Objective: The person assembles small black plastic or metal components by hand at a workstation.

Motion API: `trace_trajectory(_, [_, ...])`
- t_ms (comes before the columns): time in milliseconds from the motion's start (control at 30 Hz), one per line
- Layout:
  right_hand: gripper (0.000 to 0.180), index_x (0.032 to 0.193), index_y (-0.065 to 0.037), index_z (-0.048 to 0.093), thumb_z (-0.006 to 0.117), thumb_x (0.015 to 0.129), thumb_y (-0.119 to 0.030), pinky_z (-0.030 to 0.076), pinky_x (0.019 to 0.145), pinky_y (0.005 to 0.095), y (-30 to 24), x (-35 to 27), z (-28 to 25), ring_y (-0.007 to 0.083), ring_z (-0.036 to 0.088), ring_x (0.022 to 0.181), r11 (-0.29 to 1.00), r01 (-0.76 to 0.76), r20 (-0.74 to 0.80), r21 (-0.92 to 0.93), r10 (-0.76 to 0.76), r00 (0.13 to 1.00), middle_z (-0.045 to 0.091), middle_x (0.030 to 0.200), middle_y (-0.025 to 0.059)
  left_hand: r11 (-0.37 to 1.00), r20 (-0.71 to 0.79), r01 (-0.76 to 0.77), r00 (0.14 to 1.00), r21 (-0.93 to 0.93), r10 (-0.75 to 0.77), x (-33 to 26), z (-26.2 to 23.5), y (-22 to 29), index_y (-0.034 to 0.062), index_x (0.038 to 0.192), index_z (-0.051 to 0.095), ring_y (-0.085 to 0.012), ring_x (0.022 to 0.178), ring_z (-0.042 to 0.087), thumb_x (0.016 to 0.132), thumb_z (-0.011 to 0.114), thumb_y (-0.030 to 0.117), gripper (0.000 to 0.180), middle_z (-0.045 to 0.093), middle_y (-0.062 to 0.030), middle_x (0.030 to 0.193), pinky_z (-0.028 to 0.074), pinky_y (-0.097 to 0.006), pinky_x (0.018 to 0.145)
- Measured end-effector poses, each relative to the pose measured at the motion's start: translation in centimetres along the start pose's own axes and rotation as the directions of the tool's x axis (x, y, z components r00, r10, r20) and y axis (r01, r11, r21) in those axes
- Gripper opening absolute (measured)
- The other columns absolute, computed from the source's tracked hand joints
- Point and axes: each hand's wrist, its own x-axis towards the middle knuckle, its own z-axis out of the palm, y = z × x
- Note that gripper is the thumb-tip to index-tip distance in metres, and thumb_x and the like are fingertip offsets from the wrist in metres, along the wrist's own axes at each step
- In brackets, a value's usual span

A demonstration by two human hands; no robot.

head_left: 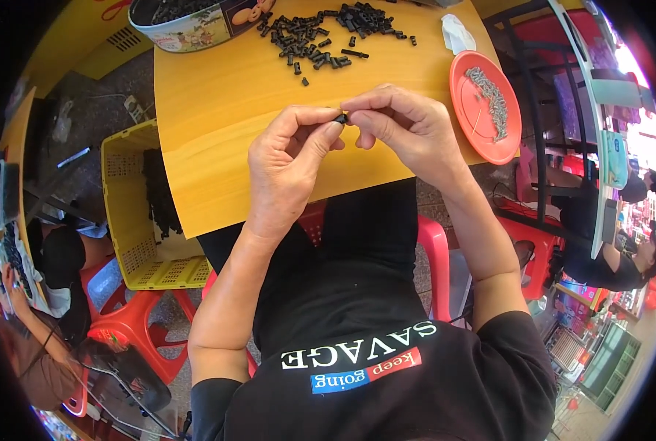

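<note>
Over the front half of the yellow table, my two hands meet at the fingertips. My left hand [287, 158] pinches a small black plastic part [341, 118] between thumb and forefinger. Right against the part's other side, my right hand [405, 132] is closed with thumb and forefinger together; whatever it holds is too small to make out. Beyond my hands lies a loose pile of similar black plastic parts [309, 40]. To the right, a red oval plate [464, 88] carries many small silvery metal pieces [493, 103] and a thin pale stick.
A printed tin [195, 31] with black parts inside stands at the table's far left. White tissue [456, 33] lies beyond the plate. Below the table's left edge is a yellow crate [126, 220] with black items. Red stools [140, 327] and other people are on both sides.
</note>
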Motion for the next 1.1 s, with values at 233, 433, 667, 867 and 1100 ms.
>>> trace_trajectory(233, [0.014,0.102,0.001,0.071,0.067,0.091,-0.007,0.05,0.061,0.022,1.7,1.1,0.0,0.0078,0.062,0.067,0.992,0.007,-0.192,-0.13,-0.032,0.981,0.066,0.079,0.0037,0.965,-0.206,-0.067,0.979,-0.254,0.013,0.9,-0.8,-0.7,-0.001,0.109,0.062,-0.0124,0.083,0.065,0.095,0.062,0.003,0.014,0.067,-0.0072,0.097,0.052,-0.024,0.08])
trace_trajectory(433, [0.013,0.096,-0.002,0.071,0.07,0.085,-0.007,0.052,0.064,0.0335,2.1,1.9,1.3,0.0257,0.066,0.071,0.872,0.219,-0.085,-0.438,-0.283,0.955,0.066,0.081,0.0114,0.873,-0.239,-0.11,0.971,-0.476,-0.008,1.3,-1.5,-0.7,0.0018,0.11,0.062,-0.0149,0.085,0.064,0.095,0.062,0.003,0.015,0.067,-0.0087,0.1,0.054,-0.029,0.083])
trace_trajectory(667, [0.014,0.097,-0.005,0.071,0.071,0.083,-0.006,0.052,0.064,0.0356,2.1,2.9,2.7,0.0283,0.065,0.074,0.664,0.321,0.116,-0.675,-0.334,0.935,0.064,0.088,0.0112,0.862,-0.21,-0.115,0.978,-0.494,0.01,1.3,-1.8,-1.0,0.0031,0.111,0.064,-0.0158,0.086,0.062,0.096,0.061,0.004,0.015,0.067,-0.0092,0.101,0.052,-0.029,0.085])
trace_trajectory(867, [0.011,0.096,-0.002,0.066,0.064,0.09,-0.012,0.052,0.063,0.0346,2.7,2.8,1.9,0.0255,0.066,0.074,0.788,0.336,-0.007,-0.516,-0.397,0.918,0.064,0.089,0.0101,0.938,-0.195,-0.098,0.98,-0.331,0.033,0.8,-1.1,-0.7,0.0024,0.111,0.063,-0.0143,0.085,0.063,0.095,0.061,0.003,0.016,0.067,-0.0088,0.101,0.052,-0.027,0.083])
trace_trajectory(1100, [0.019,0.11,0.003,0.066,0.061,0.097,-0.01,0.051,0.066,0.0219,-0.1,1.6,1.5,0.0069,0.059,0.07,0.957,0.014,-0.096,0.288,0.014,0.995,0.065,0.085,0.0023,0.975,-0.148,-0.073,0.988,-0.212,0.042,0.4,-0.7,-0.5,-0.0004,0.113,0.062,-0.0144,0.084,0.062,0.095,0.062,0.003,0.018,0.067,-0.01,0.101,0.05,-0.027,0.082])
